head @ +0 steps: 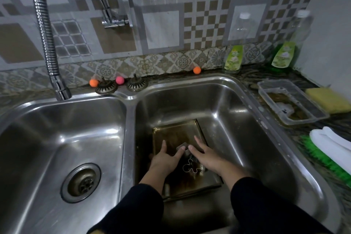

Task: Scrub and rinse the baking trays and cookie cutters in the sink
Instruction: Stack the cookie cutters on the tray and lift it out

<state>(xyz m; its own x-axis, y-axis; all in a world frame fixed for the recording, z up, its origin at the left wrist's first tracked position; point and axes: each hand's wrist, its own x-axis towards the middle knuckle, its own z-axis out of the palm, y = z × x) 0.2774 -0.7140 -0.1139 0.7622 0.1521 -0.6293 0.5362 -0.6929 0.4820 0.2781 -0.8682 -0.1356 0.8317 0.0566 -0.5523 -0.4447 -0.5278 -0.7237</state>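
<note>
reaching down into the right basin (pixel 237 112) of the double sink, both hands hover low over a stained baking tray (pixel 176 135) that lies flat on the basin floor. the left hand (pixel 167 159) and the right hand (pixel 207 156) have their fingers straight and spread, gripping nothing; the fingertips seem to touch a small metal cookie cutter (pixel 183 148) between them, though the dim light makes that contact hard to confirm. nearer the person on the same tray lies a mouse-head cookie cutter (pixel 190 168), and there may be a second tray beneath.

judging by the brown grease across the tray and the dry basin, the task looks barely begun: no water runs from the flexible faucet (pixel 62 91), which hangs over the left basin (pixel 57 138), and no suds show. scrubbing and rinsing of everything appear left to do. right of the right basin, on the counter, wait a yellow sponge (pixel 328 100), a green scrub brush (pixel 322 159) and two dish soap bottles (pixel 233 59).
</note>
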